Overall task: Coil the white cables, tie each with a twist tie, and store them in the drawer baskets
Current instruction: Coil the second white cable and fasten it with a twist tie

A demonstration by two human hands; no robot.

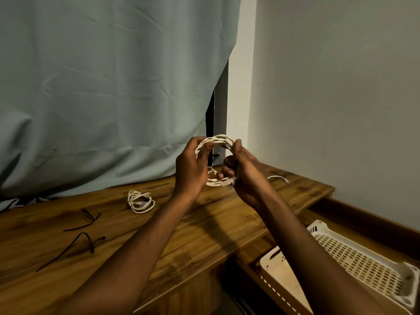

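Above the far part of the wooden desk (pixel 204 223) I hold a coiled white cable (pixel 221 139) upright between both hands. My left hand (pixel 189 169) grips the coil's left side, fingers curled through the loop. My right hand (pixel 241 169) grips its right side, and the cable's clear plugs (pixel 228 184) stick out below that fist. A second white cable (pixel 141 201) lies loosely coiled on the desk to the left. Another white cable end (pixel 278 178) with a plug lies on the desk to the right. Two dark twist ties (pixel 87 220) (pixel 75 246) lie at the desk's left.
An open drawer (pixel 363 214) at the lower right holds two cream plastic baskets, a perforated one (pixel 363 262) and one nearer me (pixel 284 276). A grey-green curtain (pixel 102 87) hangs behind the desk, touching its back edge. A plain wall (pixel 341 87) stands on the right.
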